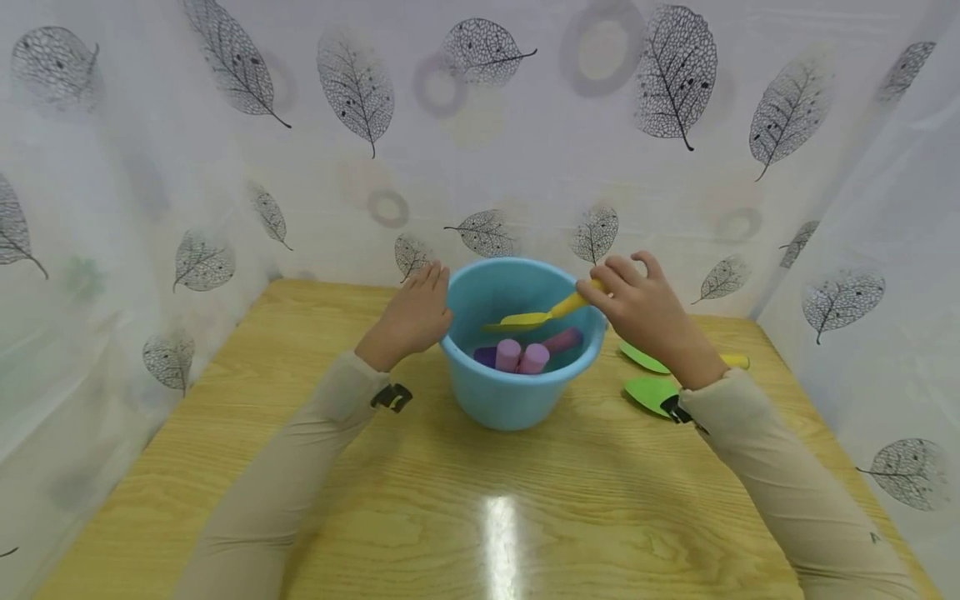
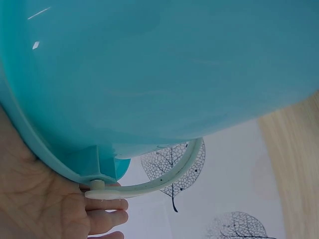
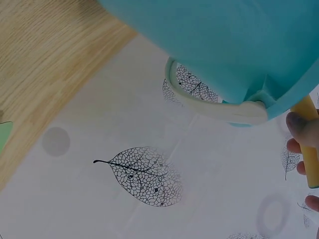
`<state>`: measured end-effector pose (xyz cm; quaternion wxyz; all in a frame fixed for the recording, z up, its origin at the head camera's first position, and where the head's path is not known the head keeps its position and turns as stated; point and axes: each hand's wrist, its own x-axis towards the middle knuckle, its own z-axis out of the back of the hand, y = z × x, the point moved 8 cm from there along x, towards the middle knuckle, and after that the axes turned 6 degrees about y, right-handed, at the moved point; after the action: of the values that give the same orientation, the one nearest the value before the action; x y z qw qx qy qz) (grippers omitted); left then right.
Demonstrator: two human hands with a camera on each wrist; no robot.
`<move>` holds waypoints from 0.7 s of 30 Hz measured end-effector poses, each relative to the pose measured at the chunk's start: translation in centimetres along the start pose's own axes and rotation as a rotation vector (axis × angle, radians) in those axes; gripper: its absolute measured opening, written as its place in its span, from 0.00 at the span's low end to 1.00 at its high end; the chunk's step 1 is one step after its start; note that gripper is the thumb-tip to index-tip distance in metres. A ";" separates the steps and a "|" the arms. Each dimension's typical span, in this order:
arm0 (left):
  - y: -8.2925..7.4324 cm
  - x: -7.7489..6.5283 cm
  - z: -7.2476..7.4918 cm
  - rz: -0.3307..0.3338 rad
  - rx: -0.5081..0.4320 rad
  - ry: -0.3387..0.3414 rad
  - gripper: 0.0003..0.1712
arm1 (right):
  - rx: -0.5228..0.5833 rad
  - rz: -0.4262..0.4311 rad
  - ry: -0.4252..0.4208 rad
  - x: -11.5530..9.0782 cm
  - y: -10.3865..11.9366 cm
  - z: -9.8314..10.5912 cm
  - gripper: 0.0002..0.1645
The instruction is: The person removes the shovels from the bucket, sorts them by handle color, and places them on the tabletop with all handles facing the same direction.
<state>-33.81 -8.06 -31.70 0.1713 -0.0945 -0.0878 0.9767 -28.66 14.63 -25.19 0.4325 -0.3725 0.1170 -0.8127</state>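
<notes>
A light blue bucket (image 1: 506, 404) stands upright on the wooden table. My left hand (image 1: 416, 317) rests against its left rim with the fingers straight; the left wrist view has the palm on the rim beside the white carrying handle (image 2: 149, 184). My right hand (image 1: 641, 304) pinches the yellow handle of a toy trowel (image 1: 525, 320), and the trowel's yellow blade hangs inside the bucket. In the right wrist view, thumb and fingers hold the yellow handle (image 3: 310, 164) near the rim. Below the blade lie several pink-purple cylindrical handles (image 1: 534, 359) and a dark purple piece (image 1: 485, 357).
Right of the bucket, two green leaf-shaped blades (image 1: 649, 392) lie on the table (image 1: 420, 500), partly hidden by my right forearm. A yellow handle end (image 1: 735, 361) shows beyond the wrist. A white leaf-patterned curtain (image 1: 480, 150) closes off the back and both sides.
</notes>
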 end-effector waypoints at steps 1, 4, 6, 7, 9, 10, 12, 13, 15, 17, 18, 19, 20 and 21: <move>0.0 0.0 0.0 0.000 -0.001 0.001 0.37 | -0.003 -0.010 -0.002 0.0 -0.1 -0.1 0.16; 0.0 0.1 -0.1 0.001 0.001 0.002 0.37 | -0.011 -0.038 0.002 -0.2 -0.2 -0.2 0.15; 0.0 0.2 -0.1 0.002 -0.001 0.004 0.37 | -0.022 -0.052 0.000 -0.1 -0.3 -0.2 0.14; 0.0 0.2 -0.1 0.003 -0.003 0.004 0.37 | -0.027 -0.060 -0.002 -0.1 -0.3 -0.3 0.13; 0.1 0.2 -0.1 0.004 -0.006 0.005 0.37 | -0.036 -0.071 -0.002 -0.1 -0.5 -0.4 0.11; 0.1 0.2 -0.1 0.005 -0.009 0.006 0.37 | -0.038 -0.076 -0.008 -0.1 -0.5 -0.4 0.11; 0.1 0.2 -0.2 0.006 -0.011 0.009 0.37 | -0.038 -0.080 -0.017 -0.1 -0.6 -0.4 0.11; 0.1 0.2 -0.2 0.006 -0.012 0.010 0.37 | -0.035 -0.082 -0.019 -0.1 -0.6 -0.4 0.11; 0.2 0.3 -0.2 0.008 -0.012 0.013 0.37 | -0.028 -0.080 -0.012 -0.1 -0.6 -0.4 0.11; 0.2 0.3 -0.3 0.010 -0.011 0.015 0.37 | -0.012 -0.080 0.000 -0.2 -0.6 -0.5 0.11; 0.2 0.3 -0.3 0.011 -0.009 0.015 0.37 | -0.002 -0.079 0.007 -0.2 -0.6 -0.6 0.11; 0.2 0.4 -0.3 0.011 -0.007 0.013 0.37 | 0.012 -0.076 0.013 -0.2 -0.5 -0.7 0.10; 0.2 0.4 -0.3 0.012 -0.005 0.012 0.37 | 0.024 -0.074 0.016 -0.2 -0.5 -0.7 0.09; 0.2 0.4 -0.3 0.013 -0.006 0.011 0.37 | 0.036 -0.074 0.019 -0.3 -0.5 -0.8 0.08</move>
<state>-34.17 -8.09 -32.07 0.1653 -0.1010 -0.0891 0.9770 -29.43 15.06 -25.61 0.4077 -0.3609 0.0925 -0.8336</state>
